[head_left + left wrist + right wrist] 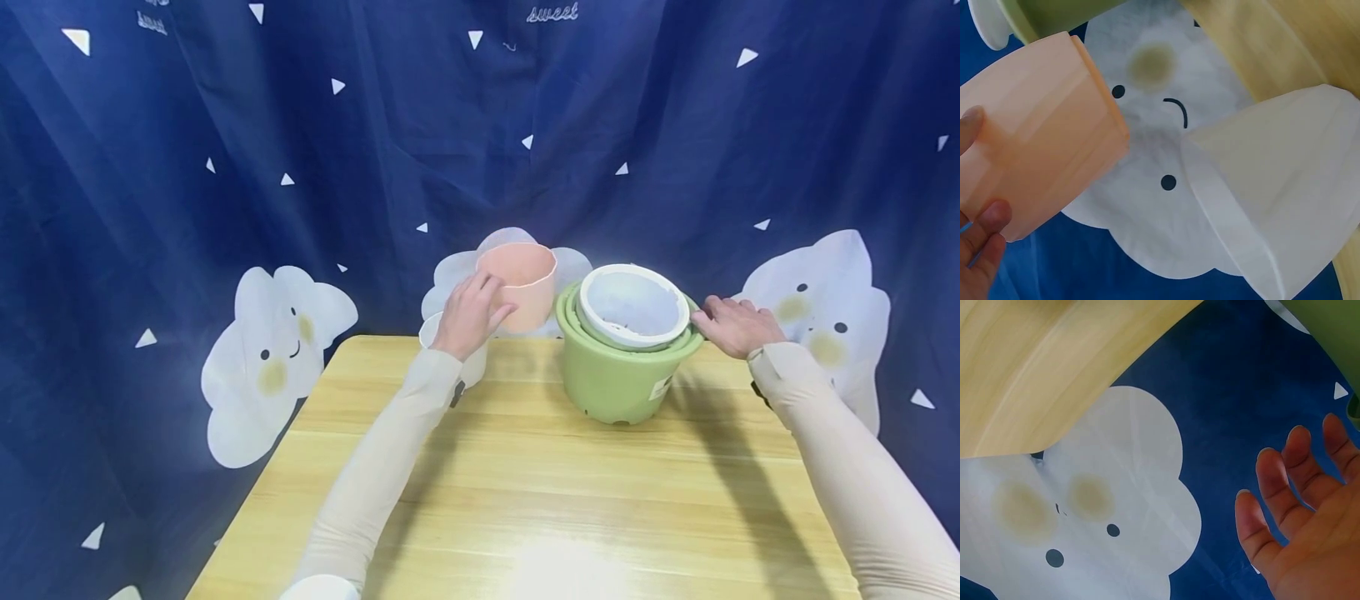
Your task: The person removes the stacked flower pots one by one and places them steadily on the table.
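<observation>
My left hand (472, 312) grips a pink flower pot (531, 302) near its rim, the thumb on its near side. In the left wrist view, fingertips press against the wall of the pink pot (1054, 119). Behind and below that hand stands a white pot (474, 368), partly hidden by it. A large green flower pot (615, 383) stands right of the pink one, with a white pot (633, 304) nested in its top. My right hand (738, 325) is at the green pot's right rim. In the right wrist view its fingers (1275, 481) are spread and loosely bent.
The light wooden table (525, 483) has its far edge just behind the pots. A dark blue curtain (375, 125) with white clouds and triangles hangs behind it. A white label (661, 387) is on the green pot's side.
</observation>
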### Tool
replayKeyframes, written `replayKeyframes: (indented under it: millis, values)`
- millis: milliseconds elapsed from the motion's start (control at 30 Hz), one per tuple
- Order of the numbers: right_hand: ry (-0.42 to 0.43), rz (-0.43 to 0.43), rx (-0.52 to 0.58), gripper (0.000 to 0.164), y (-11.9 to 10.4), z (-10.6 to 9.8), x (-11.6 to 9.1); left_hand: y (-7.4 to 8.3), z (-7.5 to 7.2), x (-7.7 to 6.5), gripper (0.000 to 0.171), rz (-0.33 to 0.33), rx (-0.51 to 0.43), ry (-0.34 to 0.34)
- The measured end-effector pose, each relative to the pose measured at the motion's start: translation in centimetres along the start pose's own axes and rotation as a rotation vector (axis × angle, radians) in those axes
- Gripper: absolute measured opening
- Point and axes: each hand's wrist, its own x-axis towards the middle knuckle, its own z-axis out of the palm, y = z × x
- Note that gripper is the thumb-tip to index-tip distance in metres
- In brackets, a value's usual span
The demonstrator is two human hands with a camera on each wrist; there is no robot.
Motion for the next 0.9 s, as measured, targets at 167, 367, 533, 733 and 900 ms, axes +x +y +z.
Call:
replayKeyframes:
  millis: [167,367,533,733,900]
  values:
    - [-0.006,0.001,0.003,0.057,0.0,0.1,-0.1,0.1,0.6,-0.5,0.034,0.001,0.005,-0.018]
    - [0.011,0.006,0.015,0.056,0.0,0.1,-0.1,0.2,1.3,-1.1,0.035,0.006,0.019,-0.023]
    - [0.007,0.006,0.010,0.057,0.0,0.1,-0.1,0.2,1.8,-1.7,0.035,0.004,0.003,-0.042]
    - [0.000,0.010,0.008,0.058,0.0,0.1,0.0,0.2,2.6,-2.6,0.035,-0.004,0.012,-0.059]
    - [0.001,0.009,0.013,0.057,0.0,0.1,0.0,0.2,3.2,-3.2,0.036,-0.007,0.022,-0.075]
